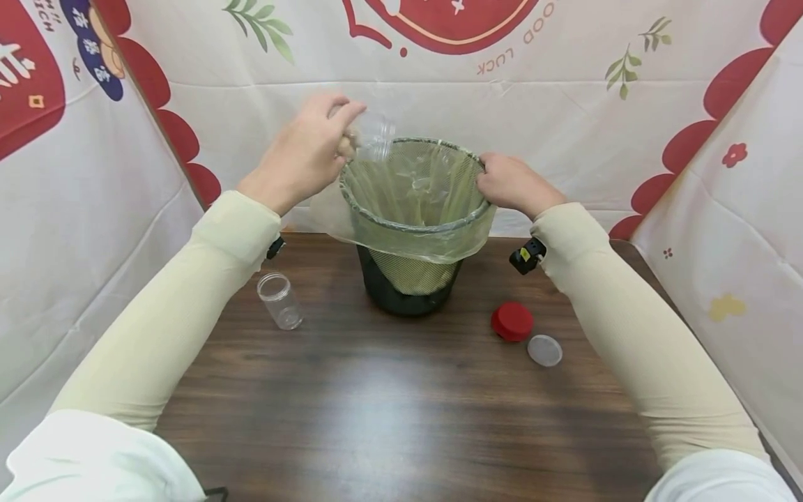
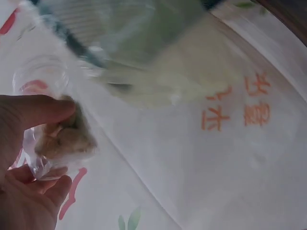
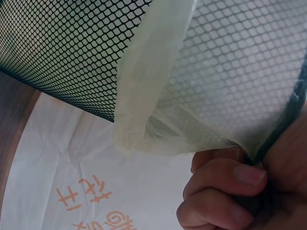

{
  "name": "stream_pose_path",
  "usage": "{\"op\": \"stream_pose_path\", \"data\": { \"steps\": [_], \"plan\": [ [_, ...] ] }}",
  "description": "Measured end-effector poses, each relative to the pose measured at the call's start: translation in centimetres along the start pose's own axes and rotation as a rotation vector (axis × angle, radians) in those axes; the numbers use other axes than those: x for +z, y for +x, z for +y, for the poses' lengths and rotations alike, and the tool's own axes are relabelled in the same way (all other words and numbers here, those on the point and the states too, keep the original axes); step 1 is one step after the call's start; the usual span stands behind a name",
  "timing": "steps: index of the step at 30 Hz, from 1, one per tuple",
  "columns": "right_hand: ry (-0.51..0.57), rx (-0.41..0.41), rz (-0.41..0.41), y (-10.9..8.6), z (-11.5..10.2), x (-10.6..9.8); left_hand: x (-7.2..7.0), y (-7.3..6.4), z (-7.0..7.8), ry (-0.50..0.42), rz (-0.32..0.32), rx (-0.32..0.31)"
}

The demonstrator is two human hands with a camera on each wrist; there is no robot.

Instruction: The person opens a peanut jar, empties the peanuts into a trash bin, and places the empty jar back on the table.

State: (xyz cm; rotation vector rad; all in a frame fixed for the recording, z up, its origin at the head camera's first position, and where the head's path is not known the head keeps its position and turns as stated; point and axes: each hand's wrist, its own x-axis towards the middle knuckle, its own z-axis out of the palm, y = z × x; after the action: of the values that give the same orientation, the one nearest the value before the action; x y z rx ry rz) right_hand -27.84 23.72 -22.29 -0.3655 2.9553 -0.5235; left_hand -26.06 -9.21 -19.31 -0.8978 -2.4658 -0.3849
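A clear plastic jar (image 1: 375, 134) is gripped in my left hand (image 1: 311, 150), tipped sideways with its mouth toward the bin, just above the rim at the upper left. Light brown lumps (image 2: 67, 136) lie inside the jar's bottom end; their kind is not clear. The black mesh trash bin (image 1: 404, 296) stands upright, lined with a pale yellow plastic bag (image 1: 433, 244) folded out over the rim. My right hand (image 1: 513, 183) grips the rim and bag at the right side, fingers curled round them, as the right wrist view shows.
Another clear jar (image 1: 280, 301) stands on the wooden table (image 1: 376, 418) to the left. At the right lie a red lid (image 1: 512, 321) and a translucent disc (image 1: 544, 350). Printed white cloth (image 1: 564, 118) walls in the back and sides.
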Motion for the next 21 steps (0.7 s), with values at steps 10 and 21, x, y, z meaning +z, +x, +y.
{"op": "stream_pose_path", "data": {
  "steps": [10, 21],
  "plan": [
    [-0.015, 0.0, 0.009, -0.1, -0.2, 0.0, 0.5, -0.4, -0.4, 0.017, -0.07, -0.03],
    [-0.007, 0.019, -0.014, -0.2, -0.4, 0.0, -0.8, 0.1, 0.0, -0.004, -0.014, -0.046]
  ]
}}
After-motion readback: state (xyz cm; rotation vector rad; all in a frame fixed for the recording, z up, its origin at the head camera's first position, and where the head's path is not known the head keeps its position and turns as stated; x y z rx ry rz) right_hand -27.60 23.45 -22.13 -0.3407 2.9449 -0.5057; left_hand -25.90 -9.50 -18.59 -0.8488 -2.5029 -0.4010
